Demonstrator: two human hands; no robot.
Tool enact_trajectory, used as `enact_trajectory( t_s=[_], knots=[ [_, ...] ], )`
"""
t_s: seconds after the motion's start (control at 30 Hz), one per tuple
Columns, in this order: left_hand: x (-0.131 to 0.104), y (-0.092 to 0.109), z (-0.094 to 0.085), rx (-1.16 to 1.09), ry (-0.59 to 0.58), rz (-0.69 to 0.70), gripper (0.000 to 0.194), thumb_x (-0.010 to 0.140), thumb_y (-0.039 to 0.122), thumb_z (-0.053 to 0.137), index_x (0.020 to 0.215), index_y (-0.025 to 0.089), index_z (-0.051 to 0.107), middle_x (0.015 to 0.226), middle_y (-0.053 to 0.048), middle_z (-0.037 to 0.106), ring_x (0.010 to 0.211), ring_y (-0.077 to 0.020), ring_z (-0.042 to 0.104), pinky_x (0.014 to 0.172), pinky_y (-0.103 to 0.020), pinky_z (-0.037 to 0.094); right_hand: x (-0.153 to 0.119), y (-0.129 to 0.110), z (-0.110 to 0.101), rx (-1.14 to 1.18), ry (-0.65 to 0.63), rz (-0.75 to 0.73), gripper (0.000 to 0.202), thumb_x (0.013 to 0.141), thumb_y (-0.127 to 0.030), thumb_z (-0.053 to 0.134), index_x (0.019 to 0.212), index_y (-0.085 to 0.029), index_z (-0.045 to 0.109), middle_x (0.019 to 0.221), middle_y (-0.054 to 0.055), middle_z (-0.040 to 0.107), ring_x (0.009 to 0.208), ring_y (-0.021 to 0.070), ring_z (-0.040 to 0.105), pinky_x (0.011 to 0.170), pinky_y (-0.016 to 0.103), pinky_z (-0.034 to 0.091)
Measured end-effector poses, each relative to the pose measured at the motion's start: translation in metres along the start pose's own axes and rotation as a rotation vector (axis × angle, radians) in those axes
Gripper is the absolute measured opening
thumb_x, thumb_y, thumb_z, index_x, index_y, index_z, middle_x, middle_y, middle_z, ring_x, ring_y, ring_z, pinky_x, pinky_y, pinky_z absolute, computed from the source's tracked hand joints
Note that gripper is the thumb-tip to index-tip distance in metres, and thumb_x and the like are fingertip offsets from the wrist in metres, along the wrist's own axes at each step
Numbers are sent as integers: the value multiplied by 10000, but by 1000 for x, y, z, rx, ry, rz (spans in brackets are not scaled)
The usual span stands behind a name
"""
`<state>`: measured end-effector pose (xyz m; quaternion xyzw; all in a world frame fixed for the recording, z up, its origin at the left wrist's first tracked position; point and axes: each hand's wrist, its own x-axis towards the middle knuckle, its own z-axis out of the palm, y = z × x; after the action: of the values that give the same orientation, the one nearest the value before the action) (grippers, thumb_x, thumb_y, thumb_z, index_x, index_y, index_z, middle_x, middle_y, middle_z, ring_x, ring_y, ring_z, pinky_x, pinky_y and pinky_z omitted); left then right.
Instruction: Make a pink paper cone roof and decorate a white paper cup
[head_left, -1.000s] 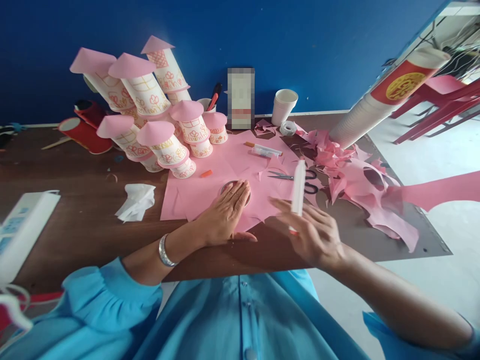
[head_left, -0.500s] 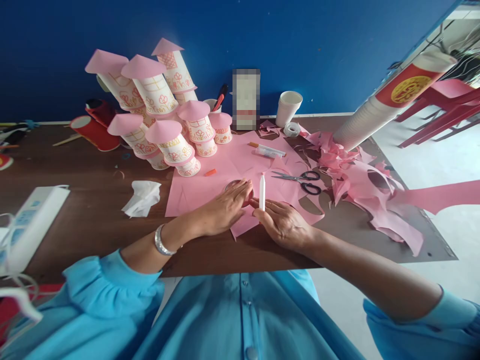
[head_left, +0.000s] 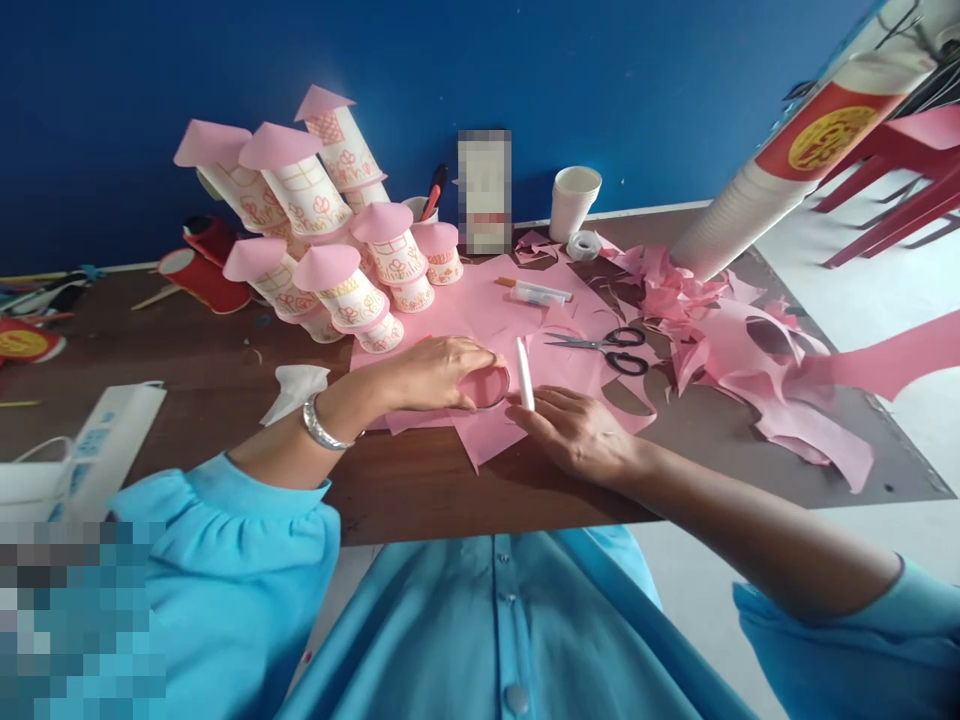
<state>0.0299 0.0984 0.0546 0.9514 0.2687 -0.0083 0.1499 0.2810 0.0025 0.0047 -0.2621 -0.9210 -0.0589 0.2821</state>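
My left hand, with a silver bangle at the wrist, curves its thumb and fingers round a thin dark ring. That ring lies flat on pink paper, and pink shows through its middle. My right hand rests palm-down at the paper's front edge. Between its thumb and forefinger stands a slim white pen-like stick, pointing away from me. Just beyond the right hand lie black-handled scissors, blades pointing left. A glue-stick-like tube and an orange-brown pencil or pen lie behind the stick.
Decorated paper-cup towers with pink cone roofs stand at the back left. Pink scraps and a leaning stack of cups occupy the right. A white cup, tape roll, tissue and power strip are around.
My left hand has lifted from lying flat over the ring and now curls round its left side, baring more of it. The right hand keeps the white stick; the view has shifted slightly.
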Motion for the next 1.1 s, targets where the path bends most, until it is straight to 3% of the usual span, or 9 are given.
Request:
enact_trajectory(
  t_s=[0.1,0.17,0.27,0.37,0.47,0.6,0.77,1.1],
  knots=[
    [4,0,-3,4,-61,2,548,838,248,781,1366,243,639,1234,-61,765,1165,-261,699,958,-349,522,-2,-10,-22,-65,88,-83,371,1001,-95,561,1348,-222,601,736,-18,629,600,141,554,547,303,488],
    [8,0,-6,32,-84,3,566,813,252,800,1357,239,645,1192,-59,773,1169,-276,689,982,-369,515,0,-25,-35,-66,147,-153,302,958,-170,691,1258,-205,687,779,11,652,648,155,591,525,316,493],
    [14,2,-9,60,-105,-3,541,790,246,804,1311,228,660,1188,-54,781,1164,-278,694,1093,-415,472,10,-52,-40,-10,133,-265,129,945,-163,714,1046,-234,755,790,7,670,680,152,607,484,313,480],
    [16,2,-8,53,-119,13,557,785,244,809,1317,235,646,1246,-37,780,1170,-249,709,1255,-453,325,28,-70,-28,-56,121,-342,71,965,-161,683,949,-150,751,751,26,646,621,137,565,456,307,432],
    [16,1,-5,50,-110,8,579,777,246,818,1327,229,641,1275,-42,775,1192,-251,706,1292,-458,270,51,-75,-6,-177,111,-369,145,984,-133,615,937,-102,749,733,42,635,588,133,528,456,305,381],
    [14,-1,-3,43,-89,6,563,780,252,819,1317,235,650,1267,-48,772,1194,-260,698,1249,-463,335,75,-74,21,-290,63,-378,197,982,-91,548,876,-106,714,764,68,656,582,143,488,476,320,321],
    [15,-3,-1,65,-79,21,500,774,278,826,1249,220,680,1241,-65,773,1158,-272,697,1161,-442,422,82,-73,46,-311,-56,-259,243,953,-28,489,798,-126,649,691,58,592,579,160,457,470,330,267],
    [15,-3,-1,43,-70,23,493,773,253,818,1246,205,688,1234,-75,780,1154,-274,710,1199,-451,388,83,-69,48,-316,-132,-176,252,944,0,436,840,-111,638,724,92,614,624,196,507,497,346,327]
  ],
)
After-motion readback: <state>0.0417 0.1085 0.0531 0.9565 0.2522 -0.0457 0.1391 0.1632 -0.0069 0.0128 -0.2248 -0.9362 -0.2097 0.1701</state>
